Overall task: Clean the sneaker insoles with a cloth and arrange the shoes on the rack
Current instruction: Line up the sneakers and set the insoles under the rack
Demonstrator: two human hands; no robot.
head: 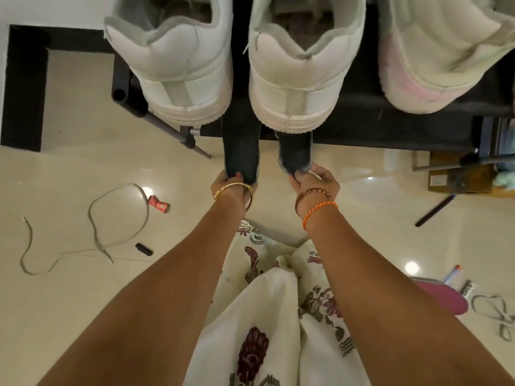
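At frame centre, left hand (232, 183) grips one dark insole (242, 151); right hand (315, 179) grips the other insole (294, 156), below white sneakers (295, 79).

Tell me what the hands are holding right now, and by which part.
Each grips a dark insole by its near end: the left hand holds the left insole, the right hand the right insole. Their far ends lie under the white sneakers.

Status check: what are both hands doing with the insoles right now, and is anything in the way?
Left hand grips left insole; right hand grips right insole. Both under white sneakers on rack. Loose lace on floor, off to the side.
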